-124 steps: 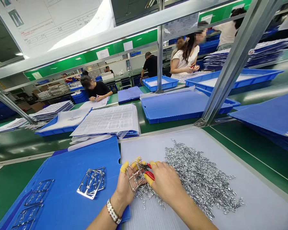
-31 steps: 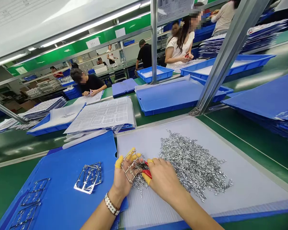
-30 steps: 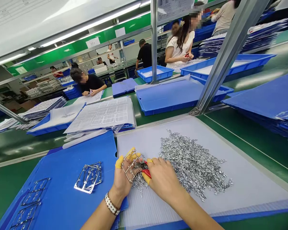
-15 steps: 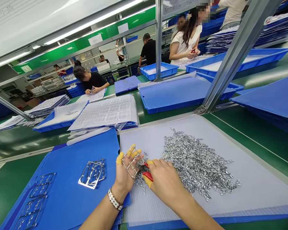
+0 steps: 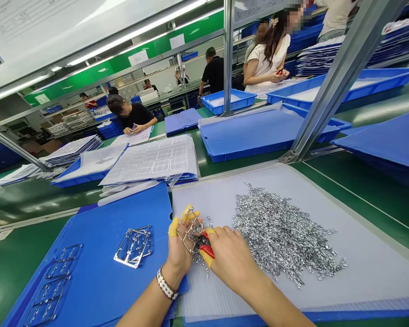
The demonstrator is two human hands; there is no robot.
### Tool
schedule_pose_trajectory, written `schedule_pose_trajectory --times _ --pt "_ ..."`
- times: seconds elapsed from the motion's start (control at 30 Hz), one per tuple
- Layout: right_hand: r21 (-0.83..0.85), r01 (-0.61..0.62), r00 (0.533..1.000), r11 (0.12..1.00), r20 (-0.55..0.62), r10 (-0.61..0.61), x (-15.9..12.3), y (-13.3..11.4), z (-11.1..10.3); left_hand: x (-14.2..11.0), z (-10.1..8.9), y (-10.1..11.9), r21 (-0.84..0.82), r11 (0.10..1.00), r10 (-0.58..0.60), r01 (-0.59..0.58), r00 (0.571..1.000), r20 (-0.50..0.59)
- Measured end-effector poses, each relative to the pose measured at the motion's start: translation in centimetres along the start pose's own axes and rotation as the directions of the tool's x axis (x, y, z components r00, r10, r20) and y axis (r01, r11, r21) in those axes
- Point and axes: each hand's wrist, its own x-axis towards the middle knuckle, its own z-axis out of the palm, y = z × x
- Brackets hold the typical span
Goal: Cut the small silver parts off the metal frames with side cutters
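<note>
My left hand (image 5: 180, 250), with yellow finger cots and a wrist bracelet, is closed on a small shiny metal frame (image 5: 188, 226) held upright over the white board (image 5: 327, 213). My right hand (image 5: 232, 259) is wrapped round red-handled cutters (image 5: 207, 248) whose tip meets the frame. Just right of both hands lies a wide heap of small silver metal pieces (image 5: 279, 234). A few loose pieces lie under the frame.
On the blue sheet (image 5: 98, 281) to the left lie a stack of metal frames (image 5: 134, 245) and darker frames (image 5: 52, 286). Sheets of parts (image 5: 153, 161), blue trays (image 5: 259, 136) and a slanted metal post (image 5: 330, 81) stand beyond. Other people work at benches behind.
My left hand has tilted the frame a little more upright and shifted it slightly right; the cutters stay at the frame. The view has drifted a bit.
</note>
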Motion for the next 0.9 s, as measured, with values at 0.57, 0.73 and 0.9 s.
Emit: schedule_pose_trajectory --times 0.57,0.73,0.9 --pt "-0.059 -0.013 0.999 0.998 -0.053 0.01 -0.3 0.8 -0.5 0.1 -0.1 0.1 0.004 0.999 0.035 -0.035 0.999 -0.017" --pt "0.096 -0.06 0.991 0.994 -0.113 0.07 -1.3 3.6 -0.4 0.1 -0.3 0.4 0.055 0.998 -0.01 0.007 0.998 0.058" --pt "0.314 -0.045 0.984 0.948 -0.151 0.096 -2.3 5.5 -0.1 -1.1 0.1 1.7 0.252 0.961 0.075 -0.117 0.983 0.17"
